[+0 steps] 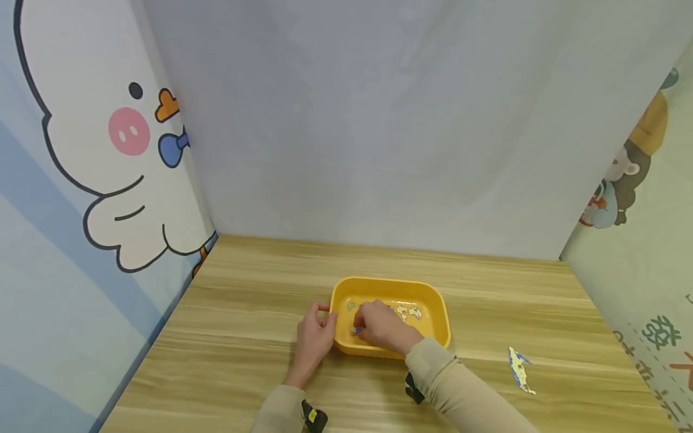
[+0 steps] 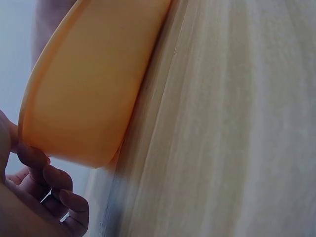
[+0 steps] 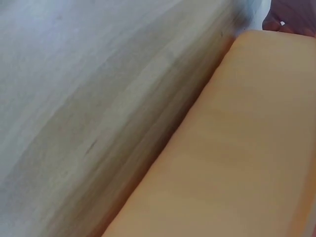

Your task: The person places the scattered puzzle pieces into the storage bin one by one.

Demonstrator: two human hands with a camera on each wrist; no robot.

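Observation:
A yellow plastic tray [image 1: 392,282] with raised walls sits on the wooden table. My left hand [image 1: 316,338] grips the tray's left rim; in the left wrist view its curled fingers [image 2: 58,177] meet the tray's end wall. Inside the tray, my right hand [image 1: 381,326] reaches down with bent fingers and pinches a small blue-and-pale flat piece [image 1: 355,330] near the left end. Its fingertips are partly hidden. Several small flat cream pieces [image 1: 414,313] lie on the tray floor beyond that hand, and a greenish one [image 1: 351,305] lies near the back left corner.
An elongated cream-and-blue flat piece [image 1: 518,368] lies on the wooden table [image 1: 227,337], right of the tray. A pale curtain [image 1: 379,132] hangs behind the table. Printed cloths stand at the left [image 1: 76,252] and right sides.

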